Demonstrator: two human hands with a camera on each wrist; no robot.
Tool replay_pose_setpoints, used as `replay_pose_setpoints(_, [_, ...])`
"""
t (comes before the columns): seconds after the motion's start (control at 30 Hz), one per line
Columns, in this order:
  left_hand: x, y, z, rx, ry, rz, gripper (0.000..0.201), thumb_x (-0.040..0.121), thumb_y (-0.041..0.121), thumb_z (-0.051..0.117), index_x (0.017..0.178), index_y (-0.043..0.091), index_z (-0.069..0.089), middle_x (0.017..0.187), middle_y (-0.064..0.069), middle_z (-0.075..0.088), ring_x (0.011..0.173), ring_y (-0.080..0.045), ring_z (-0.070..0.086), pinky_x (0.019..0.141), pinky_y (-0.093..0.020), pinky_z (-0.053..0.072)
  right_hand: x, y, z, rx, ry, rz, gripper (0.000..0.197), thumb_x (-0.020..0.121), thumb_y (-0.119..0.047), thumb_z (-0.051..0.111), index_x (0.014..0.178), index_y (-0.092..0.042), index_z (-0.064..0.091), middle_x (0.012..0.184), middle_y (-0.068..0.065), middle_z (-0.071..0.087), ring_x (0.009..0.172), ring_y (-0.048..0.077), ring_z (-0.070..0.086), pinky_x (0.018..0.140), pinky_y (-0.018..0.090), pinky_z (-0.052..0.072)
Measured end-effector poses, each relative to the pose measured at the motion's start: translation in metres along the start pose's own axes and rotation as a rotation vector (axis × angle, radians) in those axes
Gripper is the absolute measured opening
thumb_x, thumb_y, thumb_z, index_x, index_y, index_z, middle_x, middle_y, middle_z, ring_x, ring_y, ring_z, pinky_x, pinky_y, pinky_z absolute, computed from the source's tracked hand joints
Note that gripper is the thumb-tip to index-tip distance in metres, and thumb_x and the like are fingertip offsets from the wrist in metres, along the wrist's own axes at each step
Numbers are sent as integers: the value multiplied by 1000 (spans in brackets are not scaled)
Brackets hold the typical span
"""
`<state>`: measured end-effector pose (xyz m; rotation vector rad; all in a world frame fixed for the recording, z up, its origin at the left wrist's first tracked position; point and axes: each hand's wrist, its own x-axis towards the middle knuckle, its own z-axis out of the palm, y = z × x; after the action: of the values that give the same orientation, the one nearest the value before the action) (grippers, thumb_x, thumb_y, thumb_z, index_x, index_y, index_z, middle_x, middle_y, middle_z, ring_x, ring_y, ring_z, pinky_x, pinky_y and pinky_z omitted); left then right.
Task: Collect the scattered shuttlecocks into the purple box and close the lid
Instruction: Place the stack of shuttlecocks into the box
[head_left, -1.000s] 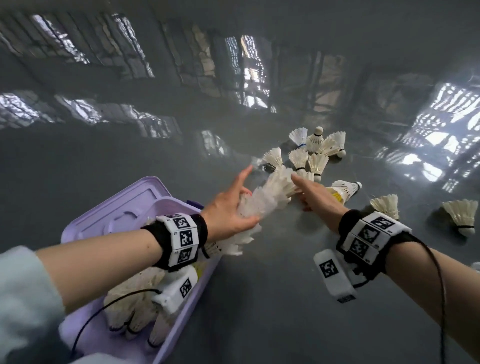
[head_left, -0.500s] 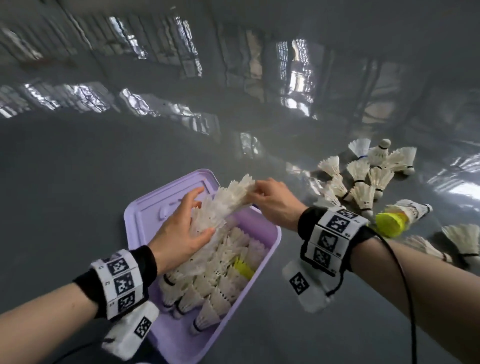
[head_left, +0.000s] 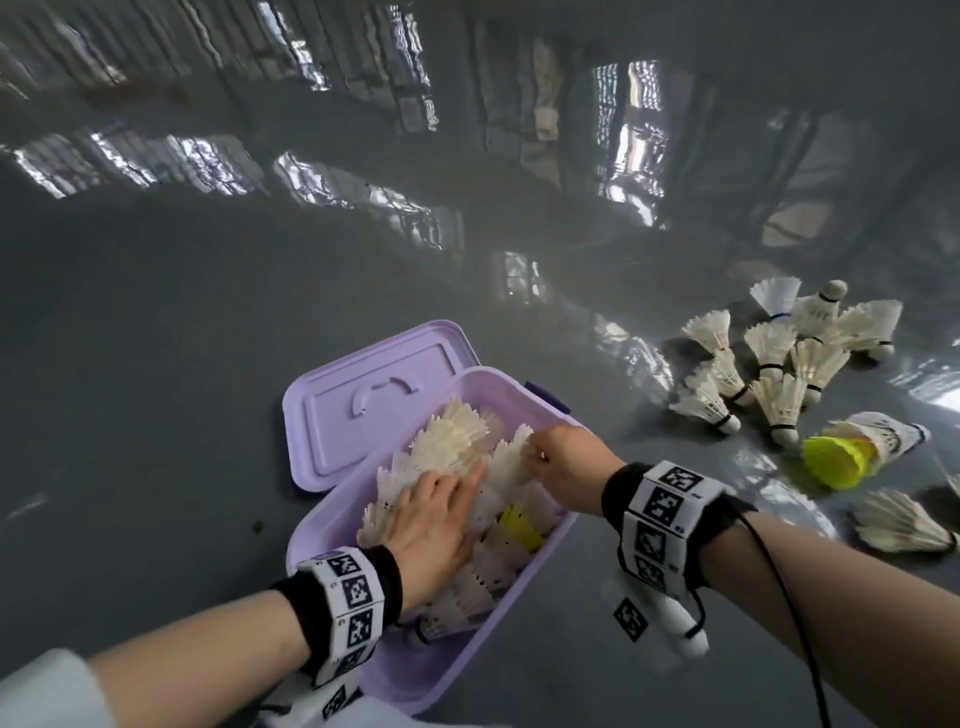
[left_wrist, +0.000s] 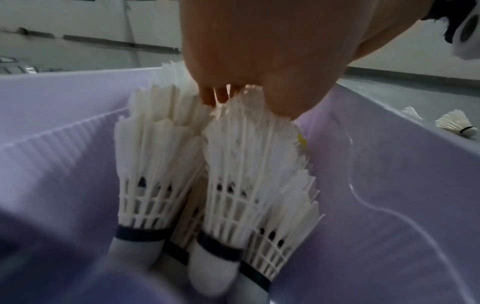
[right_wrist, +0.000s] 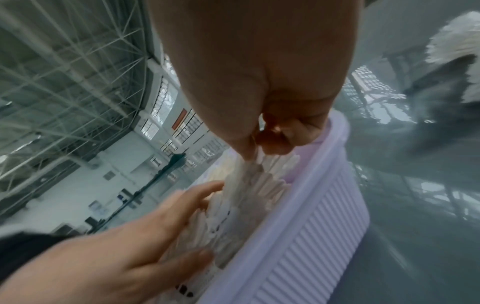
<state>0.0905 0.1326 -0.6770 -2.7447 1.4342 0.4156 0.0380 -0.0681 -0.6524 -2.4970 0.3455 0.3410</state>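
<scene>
White shuttlecocks fill the purple box, whose lid lies open on the far left. My left hand presses flat on them, its grip released; my right hand pinches feather tips. Loose shuttlecocks lie on the floor, far right.

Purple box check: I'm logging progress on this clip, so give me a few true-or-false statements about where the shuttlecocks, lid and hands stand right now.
1. The purple box has its lid open. True.
2. Every shuttlecock is in the box. False: a cluster lies on the floor.
3. The left hand rests flat on the boxed shuttlecocks. True.
4. The right hand is on the lid. False: it pinches feathers inside the box.
</scene>
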Motion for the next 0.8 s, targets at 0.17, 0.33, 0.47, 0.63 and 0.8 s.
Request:
replay_pose_setpoints(0.17, [6,-12,-8,130,165,-6,84,54,28,77,130,17,44,108,-2,49,86,-22,50,66,-33,50,20,-12,15,-93,-95,42,17,94,-14,39,79,-15,34,71,-1,33,75,18,41,62,21,31])
replay_pose_setpoints(0.33, [6,-10,-15,109,147,-62,75,49,16,71,122,18,53,98,-1,50,80,-21,53,61,-28,43,18,-17,25,190,-101,46,57,93,-14,49,142,-2,22,127,10,42,105,21,44,80,25,40])
replay_pose_setpoints(0.47, [8,-4,-21,9,-3,-121,69,76,23,59,140,22,34,120,-3,39,105,-24,45,84,-32,42,15,-13,30,90,-195,75,80,91,-25,50,151,-23,-3,143,19,33,126,36,42,104,42,39])
replay_pose_setpoints(0.63, [17,8,-33,-147,-27,-238,58,83,37,54,136,23,34,122,-2,36,112,-24,45,93,-39,44,7,-3,16,40,-61,99,98,87,-18,54,148,-15,-22,109,15,55,97,31,56,80,32,45])
replay_pose_setpoints(0.8, [42,18,-65,-268,1,-184,26,89,27,51,113,21,57,107,2,55,98,-19,56,83,-29,45,-7,3,-16,241,148,81,61,85,-11,50,142,-11,29,123,15,57,108,32,55,88,37,48])
